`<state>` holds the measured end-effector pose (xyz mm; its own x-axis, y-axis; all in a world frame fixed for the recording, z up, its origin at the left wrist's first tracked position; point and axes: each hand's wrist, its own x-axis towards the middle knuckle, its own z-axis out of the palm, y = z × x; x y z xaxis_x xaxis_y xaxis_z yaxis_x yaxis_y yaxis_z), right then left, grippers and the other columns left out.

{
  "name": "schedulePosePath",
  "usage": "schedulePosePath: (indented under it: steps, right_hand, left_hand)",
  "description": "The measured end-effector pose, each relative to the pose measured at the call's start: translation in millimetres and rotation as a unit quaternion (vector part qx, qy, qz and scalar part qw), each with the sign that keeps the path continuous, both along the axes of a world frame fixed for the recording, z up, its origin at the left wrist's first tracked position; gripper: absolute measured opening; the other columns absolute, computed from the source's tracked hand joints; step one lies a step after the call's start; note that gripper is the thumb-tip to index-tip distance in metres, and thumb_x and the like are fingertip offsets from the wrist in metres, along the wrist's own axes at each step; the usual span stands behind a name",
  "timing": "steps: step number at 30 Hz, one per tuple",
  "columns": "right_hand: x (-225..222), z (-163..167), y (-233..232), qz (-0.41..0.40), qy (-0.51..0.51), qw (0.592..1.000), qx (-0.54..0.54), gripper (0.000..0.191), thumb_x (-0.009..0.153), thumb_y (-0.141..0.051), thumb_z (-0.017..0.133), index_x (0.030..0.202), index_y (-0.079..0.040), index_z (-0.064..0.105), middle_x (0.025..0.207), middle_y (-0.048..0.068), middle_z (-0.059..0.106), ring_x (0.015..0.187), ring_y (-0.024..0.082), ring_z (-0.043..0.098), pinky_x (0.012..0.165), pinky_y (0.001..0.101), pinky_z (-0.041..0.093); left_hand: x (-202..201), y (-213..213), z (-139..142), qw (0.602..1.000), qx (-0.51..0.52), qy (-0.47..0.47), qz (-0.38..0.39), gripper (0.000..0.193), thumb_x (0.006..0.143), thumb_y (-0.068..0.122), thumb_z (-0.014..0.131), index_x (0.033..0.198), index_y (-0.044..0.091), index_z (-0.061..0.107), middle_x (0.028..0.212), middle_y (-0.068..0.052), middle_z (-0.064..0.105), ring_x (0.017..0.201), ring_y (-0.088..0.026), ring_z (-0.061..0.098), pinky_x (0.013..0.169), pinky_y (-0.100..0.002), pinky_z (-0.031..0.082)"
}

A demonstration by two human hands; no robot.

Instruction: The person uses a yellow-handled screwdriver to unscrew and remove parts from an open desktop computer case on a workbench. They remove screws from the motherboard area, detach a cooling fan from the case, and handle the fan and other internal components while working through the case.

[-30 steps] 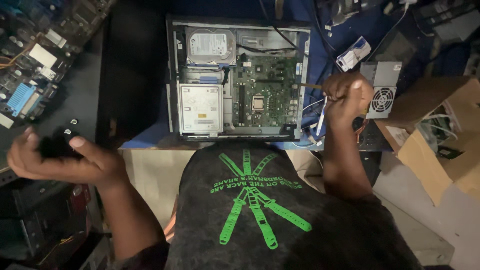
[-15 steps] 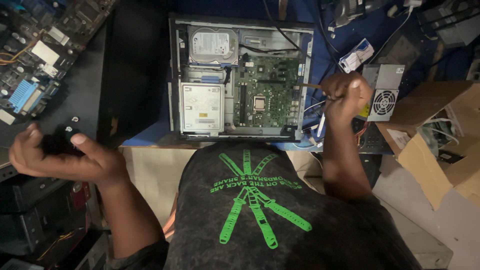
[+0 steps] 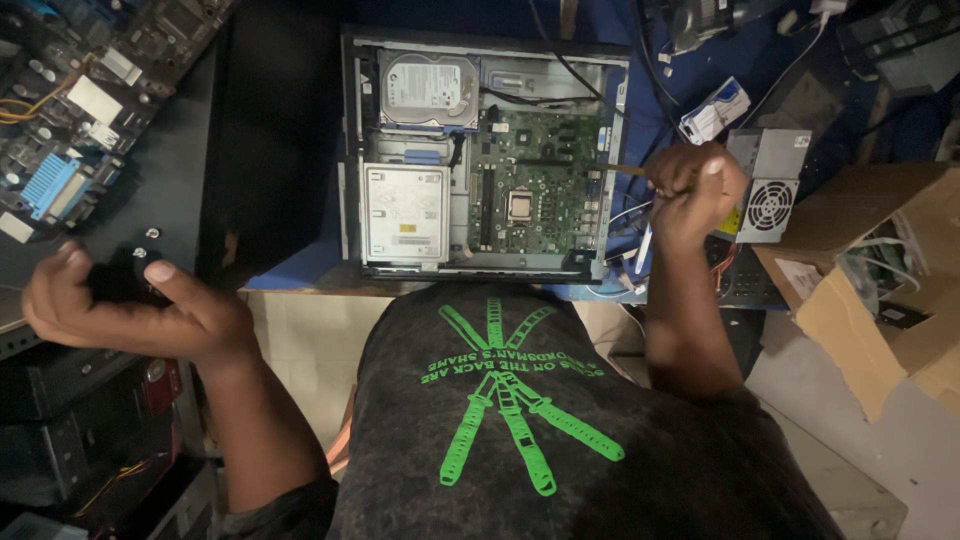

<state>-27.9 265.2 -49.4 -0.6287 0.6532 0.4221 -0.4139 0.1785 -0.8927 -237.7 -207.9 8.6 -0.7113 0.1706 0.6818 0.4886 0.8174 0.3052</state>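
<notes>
Gripping a thin screwdriver (image 3: 640,200), the right hand (image 3: 697,188) is clenched just beside the right wall of the open desktop computer case (image 3: 350,150), which lies flat on the blue-covered desk (image 3: 290,270). The left hand (image 3: 130,310) is out to the near left, fingers curled around a small dark part (image 3: 125,275); what that part is I cannot tell.

The case looks like stiff sheet metal, probably heavy, with thin edges that could cut, so its outer walls seem the safest place to take hold. Inside, the green motherboard (image 3: 535,190) is likely fragile and better left untouched on its face. The silver hard drive (image 3: 428,90) sits at the far left corner, and the optical drive (image 3: 405,212) lies near it.

A grey power supply (image 3: 770,185) rests right of the case.
</notes>
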Motion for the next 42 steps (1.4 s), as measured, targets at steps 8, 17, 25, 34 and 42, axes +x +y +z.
schedulePosePath:
  steps: [8,17,25,34,42]
  right_hand:
    - [-1.0,-6.5,3.6,0.013,0.001,1.000,0.016,0.051,0.111,-0.037,0.049,0.069,-0.010,0.041,0.054,0.004,0.036,0.042,0.015,0.033,0.038,0.0315,0.027]
    - [-3.6,18.7,1.1,0.111,-0.067,0.991,-0.021,0.044,0.105,-0.027,0.050,0.067,-0.006,0.039,0.059,0.007,0.040,0.051,0.017,0.034,0.049,0.0331,0.030]
    - [-14.1,57.2,12.9,0.275,-0.196,0.938,-0.081,0.037,0.088,-0.023,0.054,0.058,-0.005,0.040,0.058,0.008,0.043,0.058,0.018,0.038,0.062,0.0326,0.029]
    - [0.5,47.7,33.2,0.287,-0.160,0.940,-0.087,0.034,0.086,-0.019,0.056,0.058,-0.005,0.042,0.059,0.009,0.045,0.058,0.019,0.043,0.066,0.0344,0.038]
    - [-0.7,26.9,-4.7,-0.031,-0.103,0.994,0.002,0.017,0.110,-0.019,0.052,0.102,-0.004,0.048,0.077,0.007,0.054,0.066,0.013,0.053,0.061,0.0281,0.046]
  left_hand:
    - [1.8,-0.7,0.4,0.999,0.038,-0.001,-0.020,0.041,0.111,0.035,0.053,0.133,0.002,0.044,0.135,-0.020,0.044,0.133,-0.034,0.041,0.116,-0.054,0.039]
    - [51.9,86.5,-7.4,0.946,0.126,0.093,-0.285,0.037,0.087,0.021,0.078,0.119,0.022,0.061,0.114,-0.006,0.056,0.121,-0.027,0.049,0.108,-0.047,0.041]
    - [78.9,265.6,-34.8,0.747,0.118,-0.345,-0.556,0.027,0.098,0.008,0.065,0.125,0.005,0.060,0.122,-0.017,0.064,0.115,-0.038,0.062,0.100,-0.048,0.048]
    - [94.2,370.6,-99.5,0.651,0.090,-0.400,-0.639,0.017,0.097,0.008,0.063,0.114,0.005,0.067,0.111,-0.018,0.072,0.105,-0.036,0.069,0.093,-0.045,0.054]
    - [94.8,385.1,-110.4,0.722,0.061,-0.366,-0.584,0.011,0.090,0.015,0.071,0.099,0.011,0.076,0.091,-0.013,0.077,0.082,-0.031,0.075,0.076,-0.044,0.057]
